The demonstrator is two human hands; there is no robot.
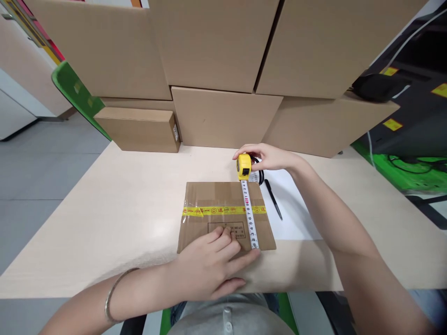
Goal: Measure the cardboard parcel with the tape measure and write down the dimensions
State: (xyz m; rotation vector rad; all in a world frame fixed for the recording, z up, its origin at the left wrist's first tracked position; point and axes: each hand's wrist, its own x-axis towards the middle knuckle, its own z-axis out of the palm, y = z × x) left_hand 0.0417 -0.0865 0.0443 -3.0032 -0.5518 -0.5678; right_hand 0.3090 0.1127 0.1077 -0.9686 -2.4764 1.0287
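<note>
Spanning the box (195, 232) in the head view: extended blade (249, 214) of the tape measure (243, 166). Right hand (267, 156) grips its case at the far edge; left hand (209, 264), fingers spread, rests on the box, index at the blade's near end. Box lies on counter (139, 209), pen (273, 200) to its right.

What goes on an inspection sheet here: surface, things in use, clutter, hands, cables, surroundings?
Surface: pale table, white sheet at right.
Things in use: thin box with a yellow band; tape measure, its blade across the box.
Clutter: pen on the sheet; black loop by the tape measure.
Hands: left hand on the box, forefinger at the blade's end; right hand holding the tape measure.
Cables: white cable at upper right, dark cables below it.
Surroundings: cartons along the table's back, green panel at left.
</note>
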